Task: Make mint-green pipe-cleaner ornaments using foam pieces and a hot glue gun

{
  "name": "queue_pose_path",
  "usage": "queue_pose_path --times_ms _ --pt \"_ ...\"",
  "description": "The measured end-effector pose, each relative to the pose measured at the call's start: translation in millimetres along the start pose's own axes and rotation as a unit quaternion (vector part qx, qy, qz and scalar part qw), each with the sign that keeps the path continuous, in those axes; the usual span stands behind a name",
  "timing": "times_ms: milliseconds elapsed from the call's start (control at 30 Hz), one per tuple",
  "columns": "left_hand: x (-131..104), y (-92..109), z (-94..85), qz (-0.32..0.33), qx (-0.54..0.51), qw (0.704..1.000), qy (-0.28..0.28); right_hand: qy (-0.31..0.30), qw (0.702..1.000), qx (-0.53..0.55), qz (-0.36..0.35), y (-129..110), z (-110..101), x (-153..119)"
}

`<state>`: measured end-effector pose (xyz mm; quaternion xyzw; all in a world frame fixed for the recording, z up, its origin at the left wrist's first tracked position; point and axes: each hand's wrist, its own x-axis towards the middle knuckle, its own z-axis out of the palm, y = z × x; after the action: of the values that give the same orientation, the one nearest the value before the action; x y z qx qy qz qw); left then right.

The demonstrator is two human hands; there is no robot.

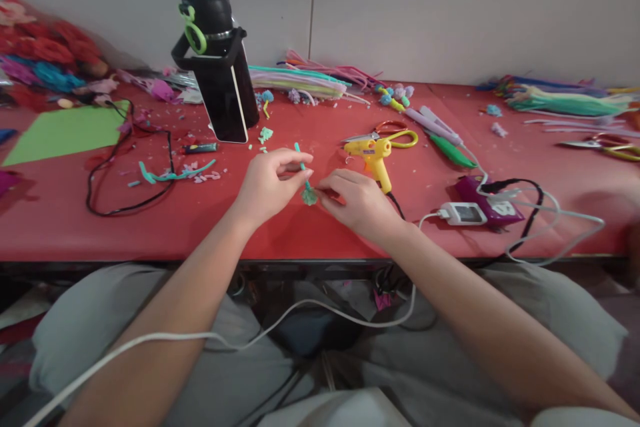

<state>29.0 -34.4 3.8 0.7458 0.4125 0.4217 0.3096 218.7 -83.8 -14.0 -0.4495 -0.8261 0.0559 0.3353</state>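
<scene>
Between the thumb and fingers of my left hand (274, 181) is a teal pipe cleaner (303, 165), its tip sticking up past the fingers. At its lower end hangs a small fuzzy green cluster (309, 197). My right hand (353, 197) is closed in a pinch at the right edge of that cluster; whether the fingertips grip it or something tiny is hidden. Just beyond the right hand lies a yellow glue gun (373, 157). Scissors (387, 135) with red and yellow handles rest behind the glue gun.
A black bottle (220, 67) with a phone (223, 103) against it stands at back left. Bent teal pipe cleaners (177, 175) and a black cable (93, 177) lie left. A purple box (505, 209), white device (466, 213) and cables sit right. A white cable (310, 302) crosses my lap.
</scene>
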Motion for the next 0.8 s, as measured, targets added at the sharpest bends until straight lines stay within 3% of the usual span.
queue_pose_path --times_ms 367,800 --pt "1.0 -4.4 2.4 -0.016 0.021 0.999 0.027 -0.052 0.995 -0.073 -0.036 -3.8 -1.6 -0.5" --pt "0.6 -3.7 2.2 -0.019 0.045 0.998 0.031 -0.048 0.993 -0.103 -0.030 -5.9 1.8 -1.6"
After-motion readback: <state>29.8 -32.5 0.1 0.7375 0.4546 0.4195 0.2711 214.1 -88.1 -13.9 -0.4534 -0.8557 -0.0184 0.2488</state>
